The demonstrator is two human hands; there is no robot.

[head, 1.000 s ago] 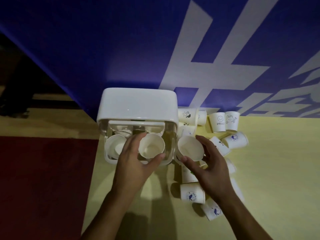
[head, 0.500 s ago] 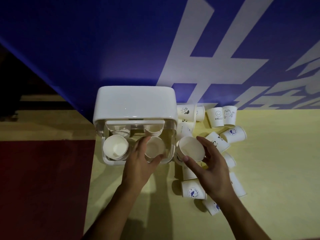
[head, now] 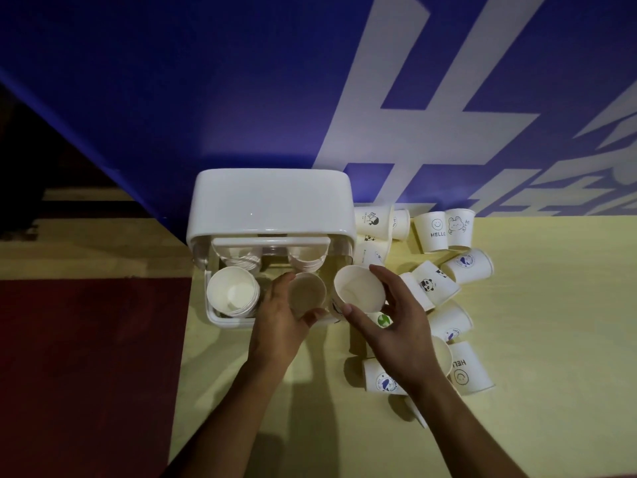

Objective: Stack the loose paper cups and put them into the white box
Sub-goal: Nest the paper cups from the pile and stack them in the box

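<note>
Crowding right hand (head: 396, 326): loose cups (head: 436, 282)

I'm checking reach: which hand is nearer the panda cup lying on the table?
Right. The right hand sits just beside the panda cup; the left hand is farther, at the white box.

**Two cups held at the box mouth**

The left hand (head: 279, 326) grips a paper cup (head: 306, 294) over the white box (head: 272, 201), beside a cup stack (head: 233, 291) to its left. The right hand (head: 396, 326) holds another cup (head: 358, 288) just beside it. Loose cups (head: 434, 281) lie scattered right of that hand on the yellow worktop (head: 551, 339).
</note>
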